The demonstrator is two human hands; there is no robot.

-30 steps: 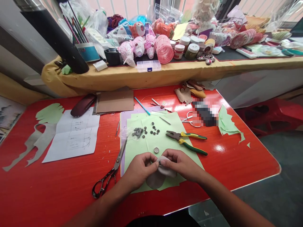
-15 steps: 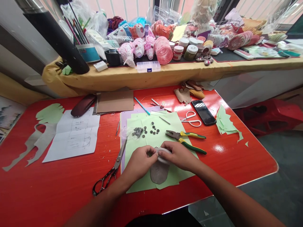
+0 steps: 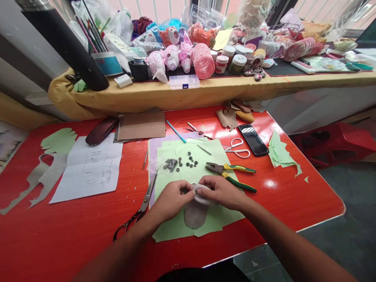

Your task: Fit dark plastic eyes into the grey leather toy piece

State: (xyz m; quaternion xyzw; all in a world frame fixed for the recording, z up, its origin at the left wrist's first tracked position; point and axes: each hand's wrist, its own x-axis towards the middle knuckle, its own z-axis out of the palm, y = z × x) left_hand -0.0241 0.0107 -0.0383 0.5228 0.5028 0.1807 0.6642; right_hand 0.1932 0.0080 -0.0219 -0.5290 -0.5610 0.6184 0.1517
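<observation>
My left hand [image 3: 171,199] and my right hand [image 3: 221,190] meet over a grey felt piece [image 3: 194,214] that lies on light green paper sheets [image 3: 202,164]. Both hands pinch the felt's upper edge, fingers curled tight, thumbs close together. What sits between the fingertips is too small to make out. Several small dark metal snaps [image 3: 190,159] are scattered on the green paper just beyond the hands. Green-handled pliers [image 3: 232,174] lie to the right of my right hand, large scissors [image 3: 138,211] to the left of my left hand.
The red table [image 3: 73,227] also carries a white pattern sheet [image 3: 88,168], cardboard [image 3: 142,125], a dark case [image 3: 101,130], a phone [image 3: 252,139], small white scissors [image 3: 236,148] and green scraps [image 3: 280,153]. Behind runs a yellow-covered shelf [image 3: 205,92] crowded with jars and craft goods.
Both hands and the felt piece moved a little farther from me, over the small metal ring that lay on the paper. The view shifted slightly to the right.
</observation>
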